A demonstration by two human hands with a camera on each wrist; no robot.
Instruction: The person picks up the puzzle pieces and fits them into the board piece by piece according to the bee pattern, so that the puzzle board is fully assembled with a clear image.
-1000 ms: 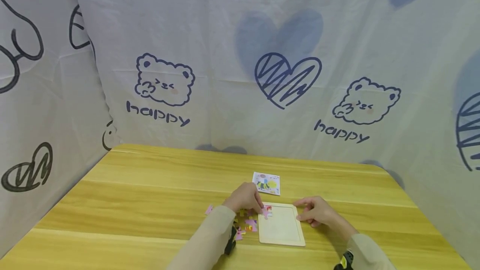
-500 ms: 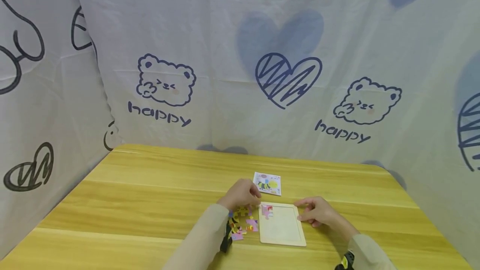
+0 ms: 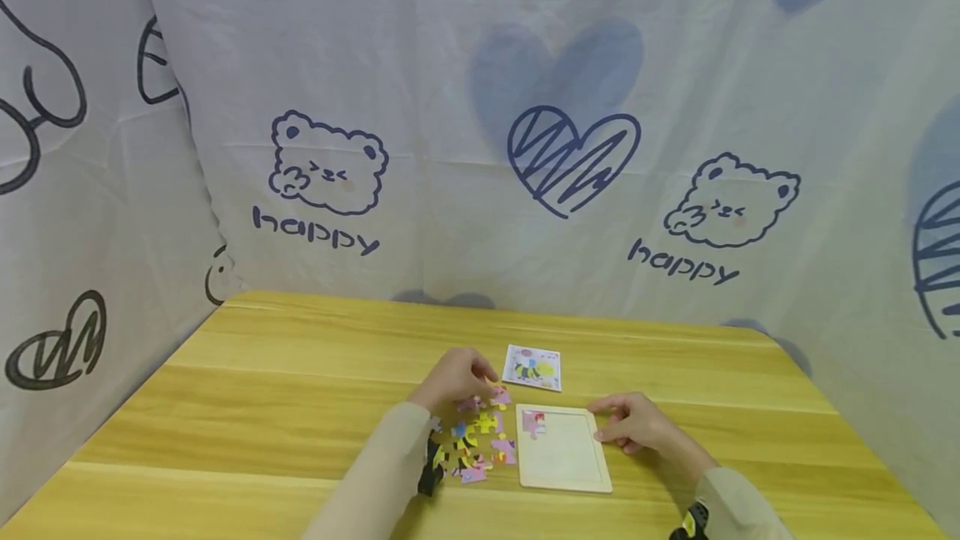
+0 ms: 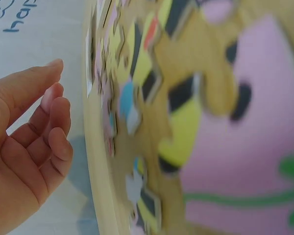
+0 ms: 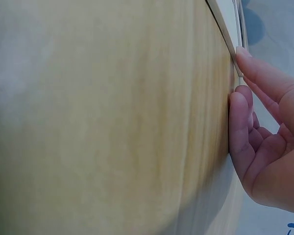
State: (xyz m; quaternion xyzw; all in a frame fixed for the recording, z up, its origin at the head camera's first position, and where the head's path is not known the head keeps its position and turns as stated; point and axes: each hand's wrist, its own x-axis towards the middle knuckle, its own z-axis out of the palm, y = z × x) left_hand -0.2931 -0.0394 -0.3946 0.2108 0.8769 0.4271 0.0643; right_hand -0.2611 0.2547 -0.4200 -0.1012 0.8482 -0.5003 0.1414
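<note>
Sorting through the loose puzzle pieces (image 3: pixel 486 423) seemed to be the step: my left hand (image 3: pixel 452 375) hung over their far side, fingers loosely curled, pinching nothing I could see, closest to a loose pink piece (image 3: pixel 501 396). Lifting one by its edges, picture up, and checking it against the printed card (image 3: pixel 531 369) nearer the tabletop's (image 3: pixel 337 357) far edge looked the sound way. The wooden board (image 3: pixel 566 457) lay right of the pile, an inset pink piece (image 3: pixel 532 427) in its far left corner; my right hand (image 3: pixel 637 427) touched its right edge by the far corner, fingertips apart, steadying it, I judged. A second earlier, my left fingers were at that inset piece; now they were off the board, to its left, while my right hand had hardly moved.
</note>
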